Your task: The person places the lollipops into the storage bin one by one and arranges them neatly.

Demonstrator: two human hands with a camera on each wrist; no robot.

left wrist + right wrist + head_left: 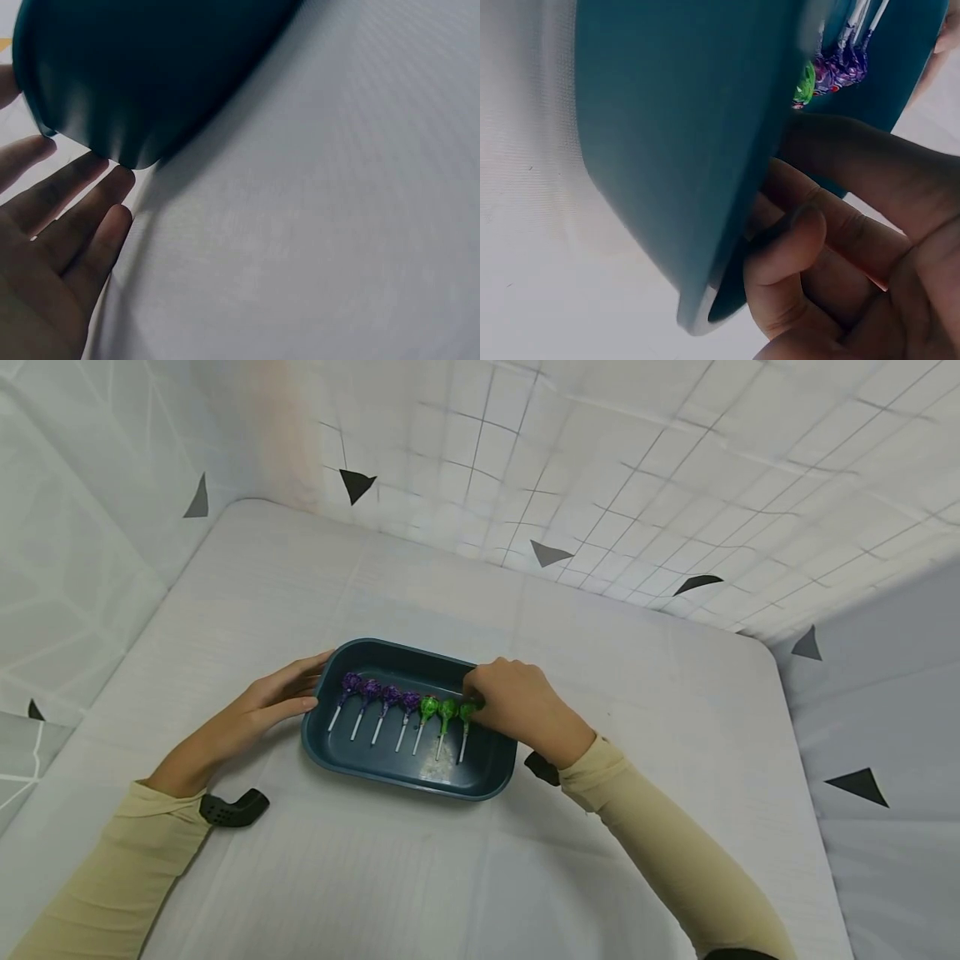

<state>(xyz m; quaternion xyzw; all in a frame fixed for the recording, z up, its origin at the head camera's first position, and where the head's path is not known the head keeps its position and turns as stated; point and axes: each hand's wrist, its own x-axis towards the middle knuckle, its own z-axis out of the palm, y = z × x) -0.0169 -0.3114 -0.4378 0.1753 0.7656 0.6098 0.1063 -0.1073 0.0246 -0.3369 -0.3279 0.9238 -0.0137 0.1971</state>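
Note:
A dark teal tray (pixel 382 767) lies on the white-covered table with a row of lollipops in it. Several purple-wrapped lollipops (pixel 390 695) fill the left of the row, and two green ones (pixel 428 707) follow. At the right end, my right hand (pixel 521 702) reaches over the rim and pinches a third green lollipop (pixel 462 745) by its wrapped head, partly hidden by the fingers. In the right wrist view, the tray wall (pixel 675 150) hides the fingertips. My left hand (pixel 255 706) touches the tray's left end, its fingers (pixel 79 206) extended along the wall.
White cloth covers the table (pixel 637 693). A pale wall with a grid of lines (pixel 585 468) rises behind it, dotted with dark triangular patches (pixel 356 485). A black wrist device (pixel 236 808) sits at the left cuff.

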